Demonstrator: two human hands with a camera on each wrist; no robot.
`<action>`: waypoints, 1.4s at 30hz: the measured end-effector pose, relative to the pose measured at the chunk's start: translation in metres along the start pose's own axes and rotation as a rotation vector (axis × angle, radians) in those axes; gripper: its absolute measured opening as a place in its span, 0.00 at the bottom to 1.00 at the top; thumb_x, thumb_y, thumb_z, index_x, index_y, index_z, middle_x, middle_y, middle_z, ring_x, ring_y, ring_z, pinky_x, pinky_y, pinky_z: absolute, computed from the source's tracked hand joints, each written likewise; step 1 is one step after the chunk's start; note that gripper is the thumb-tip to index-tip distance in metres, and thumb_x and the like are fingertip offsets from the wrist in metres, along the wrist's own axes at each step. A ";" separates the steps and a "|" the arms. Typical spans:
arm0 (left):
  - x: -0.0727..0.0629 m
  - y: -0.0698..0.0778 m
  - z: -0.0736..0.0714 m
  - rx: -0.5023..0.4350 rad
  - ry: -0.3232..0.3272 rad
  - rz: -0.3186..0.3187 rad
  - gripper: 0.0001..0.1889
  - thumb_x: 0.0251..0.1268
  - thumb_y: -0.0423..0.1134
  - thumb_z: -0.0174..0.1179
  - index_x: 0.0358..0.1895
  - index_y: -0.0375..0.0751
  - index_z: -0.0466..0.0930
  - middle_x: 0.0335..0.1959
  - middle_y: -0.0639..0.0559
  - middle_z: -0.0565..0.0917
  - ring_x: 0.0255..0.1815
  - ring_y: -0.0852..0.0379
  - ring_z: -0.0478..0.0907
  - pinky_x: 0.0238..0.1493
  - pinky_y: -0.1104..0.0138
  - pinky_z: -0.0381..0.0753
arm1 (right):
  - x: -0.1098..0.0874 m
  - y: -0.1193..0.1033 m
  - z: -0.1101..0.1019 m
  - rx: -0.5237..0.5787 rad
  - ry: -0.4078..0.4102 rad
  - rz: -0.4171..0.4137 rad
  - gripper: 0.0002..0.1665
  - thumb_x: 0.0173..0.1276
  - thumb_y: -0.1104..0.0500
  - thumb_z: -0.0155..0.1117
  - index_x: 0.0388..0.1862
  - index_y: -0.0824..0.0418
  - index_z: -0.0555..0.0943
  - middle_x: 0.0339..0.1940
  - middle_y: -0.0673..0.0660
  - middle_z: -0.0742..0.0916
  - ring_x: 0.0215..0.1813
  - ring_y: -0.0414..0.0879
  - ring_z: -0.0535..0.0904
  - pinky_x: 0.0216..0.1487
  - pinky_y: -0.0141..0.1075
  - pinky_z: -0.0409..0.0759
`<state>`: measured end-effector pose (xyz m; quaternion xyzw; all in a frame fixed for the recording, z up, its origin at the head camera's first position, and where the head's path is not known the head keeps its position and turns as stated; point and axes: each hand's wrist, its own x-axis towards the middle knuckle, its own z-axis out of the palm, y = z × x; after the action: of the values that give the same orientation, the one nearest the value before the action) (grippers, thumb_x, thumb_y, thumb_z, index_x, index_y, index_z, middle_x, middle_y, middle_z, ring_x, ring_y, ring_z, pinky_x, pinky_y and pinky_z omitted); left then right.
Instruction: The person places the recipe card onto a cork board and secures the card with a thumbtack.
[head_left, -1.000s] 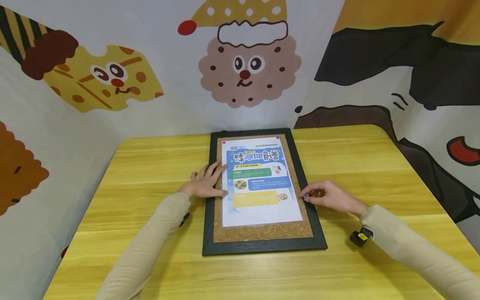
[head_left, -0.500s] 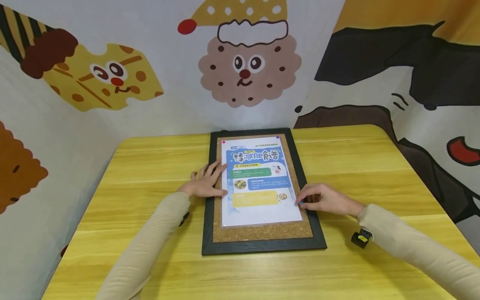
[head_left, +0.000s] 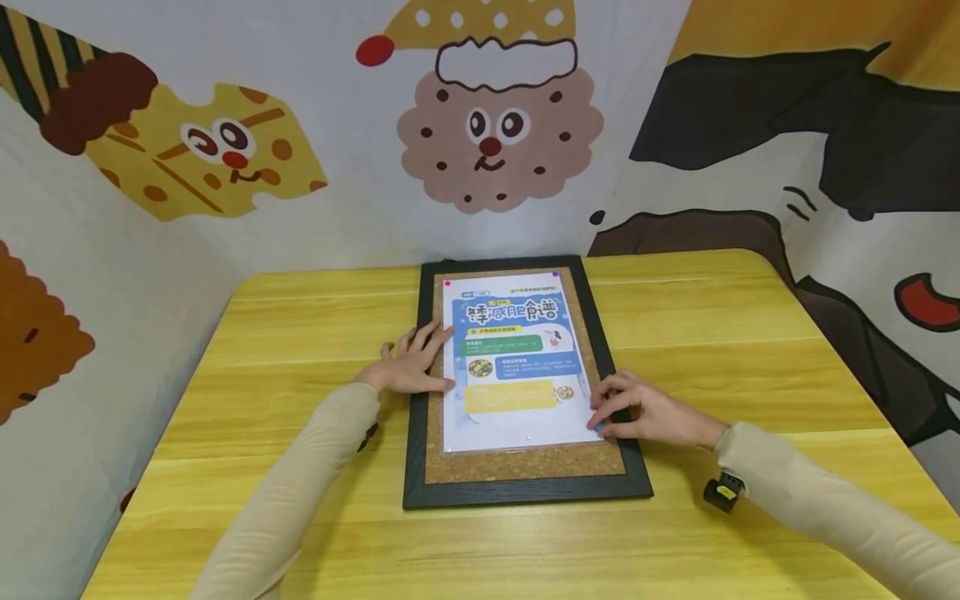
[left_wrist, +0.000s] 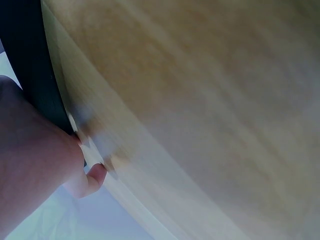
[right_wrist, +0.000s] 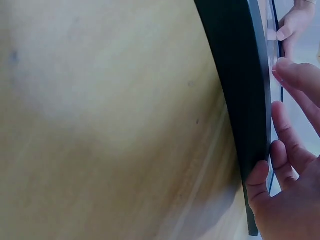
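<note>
A printed poster (head_left: 495, 432) in a clear sleeve lies on a cork board (head_left: 517, 467) with a black frame (head_left: 525, 493). A pink pushpin (head_left: 447, 283) sits in its top left corner and a purple pushpin (head_left: 555, 273) in its top right. My left hand (head_left: 407, 368), fingers spread, rests across the frame's left side onto the poster's edge. At the lower right corner of the poster, my right hand (head_left: 651, 410) pinches a blue pushpin (head_left: 599, 427) between thumb and finger; the fingers mostly cover it. In the right wrist view, some fingers (right_wrist: 257, 175) touch the frame's side.
The board lies on a yellow wood-grain table (head_left: 315, 317), near its back edge. Behind it hangs a cloth (head_left: 315, 50) printed with cartoon food. A small black camera (head_left: 722, 492) is strapped at my right wrist.
My right hand has moved down along the poster's right edge, toward its lower corner, carrying the blue pushpin. The left hand has stayed in place.
</note>
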<state>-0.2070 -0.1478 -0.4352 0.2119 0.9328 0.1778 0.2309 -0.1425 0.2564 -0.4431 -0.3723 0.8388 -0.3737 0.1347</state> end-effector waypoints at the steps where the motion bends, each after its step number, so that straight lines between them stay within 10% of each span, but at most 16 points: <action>1: 0.000 0.000 0.000 0.000 -0.001 -0.001 0.51 0.61 0.64 0.56 0.79 0.54 0.33 0.78 0.50 0.27 0.74 0.30 0.32 0.60 0.31 0.37 | 0.000 0.000 0.001 0.004 0.000 0.003 0.08 0.59 0.57 0.74 0.38 0.50 0.90 0.48 0.52 0.81 0.50 0.47 0.67 0.50 0.40 0.66; 27: 0.007 -0.010 0.007 0.003 0.004 0.004 0.52 0.60 0.67 0.54 0.79 0.59 0.31 0.77 0.55 0.25 0.74 0.32 0.31 0.60 0.30 0.34 | -0.005 0.003 0.003 0.009 -0.015 0.056 0.14 0.60 0.53 0.73 0.46 0.44 0.87 0.51 0.46 0.79 0.54 0.44 0.64 0.54 0.46 0.65; 42: -0.001 0.000 -0.002 0.026 -0.004 -0.003 0.51 0.62 0.64 0.55 0.79 0.54 0.33 0.78 0.50 0.28 0.74 0.31 0.33 0.60 0.30 0.37 | -0.004 0.002 0.005 0.060 0.006 0.033 0.06 0.64 0.58 0.69 0.34 0.45 0.83 0.50 0.50 0.80 0.54 0.47 0.65 0.55 0.41 0.64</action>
<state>-0.2073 -0.1481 -0.4333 0.2139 0.9349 0.1648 0.2304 -0.1381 0.2579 -0.4479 -0.3533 0.8336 -0.3974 0.1494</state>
